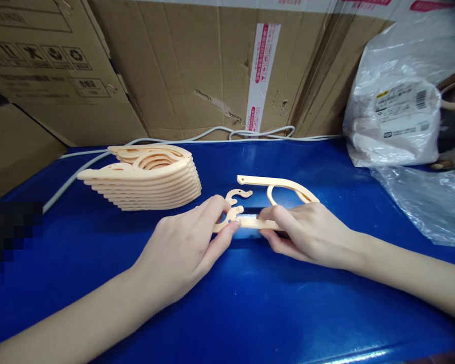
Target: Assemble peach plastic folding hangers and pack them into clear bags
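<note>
My left hand (189, 242) is closed on a small cream plastic hanger hook (232, 214), pinched between thumb and fingers. A cream hanger arm (252, 223) is gripped by my right hand (307, 230); its end meets the hook at my left thumb. Whether the two are joined, I cannot tell. Just beyond my hands lie another loose hook (237, 193) and a second hanger arm (273, 181), whose near part is hidden behind my right hand. To the left stands a neat stack of cream hanger pieces (155, 189).
The blue table (227, 303) ends against large cardboard boxes (197, 65). A white cable (208, 134) runs along its back edge and down the left. Clear plastic bags, one with a white labelled package (398, 116), occupy the right side.
</note>
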Demonstrator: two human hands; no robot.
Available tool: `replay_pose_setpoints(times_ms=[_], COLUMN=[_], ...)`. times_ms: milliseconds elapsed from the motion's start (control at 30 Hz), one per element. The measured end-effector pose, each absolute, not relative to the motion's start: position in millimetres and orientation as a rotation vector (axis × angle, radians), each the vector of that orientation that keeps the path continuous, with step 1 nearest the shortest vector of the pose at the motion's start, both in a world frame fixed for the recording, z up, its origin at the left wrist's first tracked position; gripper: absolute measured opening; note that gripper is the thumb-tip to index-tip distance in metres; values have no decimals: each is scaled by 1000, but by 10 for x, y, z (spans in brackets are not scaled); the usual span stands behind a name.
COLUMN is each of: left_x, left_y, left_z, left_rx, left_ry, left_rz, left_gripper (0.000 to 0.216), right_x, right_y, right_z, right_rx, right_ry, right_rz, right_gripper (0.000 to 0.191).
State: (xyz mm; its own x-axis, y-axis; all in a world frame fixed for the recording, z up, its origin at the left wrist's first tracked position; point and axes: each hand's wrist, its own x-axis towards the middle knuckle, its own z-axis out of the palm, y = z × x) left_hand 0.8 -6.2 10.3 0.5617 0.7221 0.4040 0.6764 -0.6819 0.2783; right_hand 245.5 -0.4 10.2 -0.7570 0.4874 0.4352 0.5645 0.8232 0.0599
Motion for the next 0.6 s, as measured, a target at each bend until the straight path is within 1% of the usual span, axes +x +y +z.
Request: replay_pose_setpoints(times_ms=[133,233,367,600], left_x=[-2,10,25,-9], left_y=[-87,-115,-135,-122], left_z=[145,188,204,169], left_rx=[2564,2479,2371,2321], left_ry=[1169,1152,1146,1084], left_rz=[639,575,562,573], left_gripper=[29,32,34,36], right_x=[2463,2488,2514,2518], right_y=[-18,-18,-11,5], right_z=[127,136,131,140], right_rx=[-730,-708,-714,-700], right_ry=[-2553,-2572,-2581,-2556], right_rz=[-324,-308,-315,-451], right_gripper=[23,26,27,29])
